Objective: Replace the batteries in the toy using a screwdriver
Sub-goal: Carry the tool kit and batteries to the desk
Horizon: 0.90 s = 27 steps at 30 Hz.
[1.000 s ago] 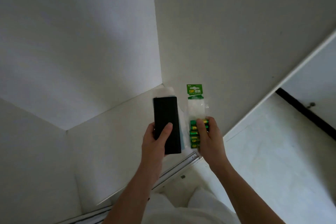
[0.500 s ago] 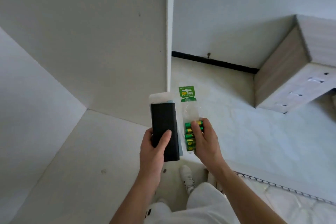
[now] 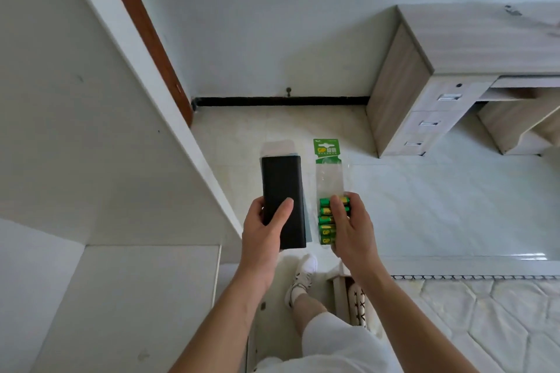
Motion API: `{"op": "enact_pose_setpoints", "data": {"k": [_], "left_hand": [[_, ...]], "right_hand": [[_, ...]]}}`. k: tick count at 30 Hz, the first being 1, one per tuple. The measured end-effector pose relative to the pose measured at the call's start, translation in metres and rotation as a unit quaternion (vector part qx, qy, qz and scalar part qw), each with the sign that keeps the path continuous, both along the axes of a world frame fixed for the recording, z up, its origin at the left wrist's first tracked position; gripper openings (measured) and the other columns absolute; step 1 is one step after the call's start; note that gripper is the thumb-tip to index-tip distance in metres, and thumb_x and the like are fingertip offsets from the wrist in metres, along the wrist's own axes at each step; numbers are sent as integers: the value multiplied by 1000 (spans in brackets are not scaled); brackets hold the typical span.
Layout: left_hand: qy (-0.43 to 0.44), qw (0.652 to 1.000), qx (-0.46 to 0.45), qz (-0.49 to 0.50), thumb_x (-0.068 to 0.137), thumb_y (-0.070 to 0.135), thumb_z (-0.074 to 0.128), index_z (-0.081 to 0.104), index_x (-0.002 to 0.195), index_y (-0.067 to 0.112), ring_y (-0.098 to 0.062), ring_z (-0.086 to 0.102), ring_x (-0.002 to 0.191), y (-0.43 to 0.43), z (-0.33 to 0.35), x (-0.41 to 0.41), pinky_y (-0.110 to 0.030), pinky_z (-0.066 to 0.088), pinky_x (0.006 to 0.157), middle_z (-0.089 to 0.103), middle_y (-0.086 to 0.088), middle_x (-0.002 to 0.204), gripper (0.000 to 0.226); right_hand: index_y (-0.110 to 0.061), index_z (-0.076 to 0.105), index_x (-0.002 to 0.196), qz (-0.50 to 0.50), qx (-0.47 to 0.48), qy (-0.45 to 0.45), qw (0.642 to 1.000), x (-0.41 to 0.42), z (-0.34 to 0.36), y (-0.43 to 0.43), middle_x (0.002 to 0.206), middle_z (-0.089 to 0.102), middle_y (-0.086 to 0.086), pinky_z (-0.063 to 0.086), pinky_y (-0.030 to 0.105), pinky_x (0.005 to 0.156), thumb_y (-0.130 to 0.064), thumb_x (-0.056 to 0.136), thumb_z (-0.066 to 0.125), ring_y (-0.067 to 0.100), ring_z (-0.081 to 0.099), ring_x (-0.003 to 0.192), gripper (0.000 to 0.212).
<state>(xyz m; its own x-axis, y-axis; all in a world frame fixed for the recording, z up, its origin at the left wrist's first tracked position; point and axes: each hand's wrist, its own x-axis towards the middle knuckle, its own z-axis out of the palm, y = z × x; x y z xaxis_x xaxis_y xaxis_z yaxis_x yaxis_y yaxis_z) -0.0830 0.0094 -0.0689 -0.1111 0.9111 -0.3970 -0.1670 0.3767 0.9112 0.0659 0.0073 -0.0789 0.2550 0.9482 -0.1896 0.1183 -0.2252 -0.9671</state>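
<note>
Both hands loaded, desk ahead to the right, no toy in view.

The left hand [image 3: 266,232] grips a flat black case [image 3: 283,188], thumb laid across its front. The right hand [image 3: 356,232] pinches the battery pack [image 3: 329,179] at its lower end, thumb over the green cells. Case and pack stand parallel, long axes pointing away from the person, just beside each other with a thin gap. The desk [image 3: 485,39] lies well apart, forward and right, nearer the right hand, likely where both get set down. Whether the case holds the screwdriver cannot be told.
</note>
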Motion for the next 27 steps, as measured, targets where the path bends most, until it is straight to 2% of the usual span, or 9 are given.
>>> {"op": "enact_pose_setpoints", "data": {"k": [8, 11, 15, 23, 27], "left_hand": [[3, 998, -16, -59, 69, 51, 73, 62, 114, 27, -21, 70, 100, 130, -6, 46, -46, 61, 85, 71, 0, 106, 52], [12, 997, -17, -78, 77, 45, 74, 62, 115, 27, -21, 69, 101, 185, -5, 72, -43, 61, 83, 71, -1, 108, 44], [25, 995, -14, -99, 88, 38, 71, 61, 116, 29, -22, 68, 103, 250, -2, 110, -48, 61, 87, 70, 0, 109, 31], [10, 986, -12, -167, 90, 34, 70, 61, 116, 28, -24, 67, 103, 331, 8, 177, -46, 61, 85, 68, -3, 111, 28], [17, 977, -18, -214, 88, 39, 73, 62, 115, 30, -25, 67, 104, 364, 4, 203, -47, 61, 84, 69, -2, 110, 31]], "right_hand": [[-25, 52, 97, -75, -20, 15, 997, 50, -14, 115, 82, 64, 1, 43, 23, 50, -40, 103, 45, 14, 60, 65, 18], [-24, 53, 97, -107, -23, 29, 994, 72, -15, 164, 80, 63, 1, 42, 22, 47, -38, 103, 46, 16, 59, 64, 17], [-24, 52, 95, -143, -14, 31, 989, 102, -11, 217, 79, 62, 1, 41, 20, 45, -37, 103, 47, 15, 59, 62, 16], [-25, 51, 95, -225, -27, 14, 974, 158, -2, 276, 84, 63, 3, 43, 25, 45, -38, 103, 45, 18, 61, 65, 16], [-23, 52, 99, -268, -40, 18, 962, 178, -6, 296, 87, 64, 1, 43, 28, 51, -39, 103, 45, 19, 61, 69, 17]]}}
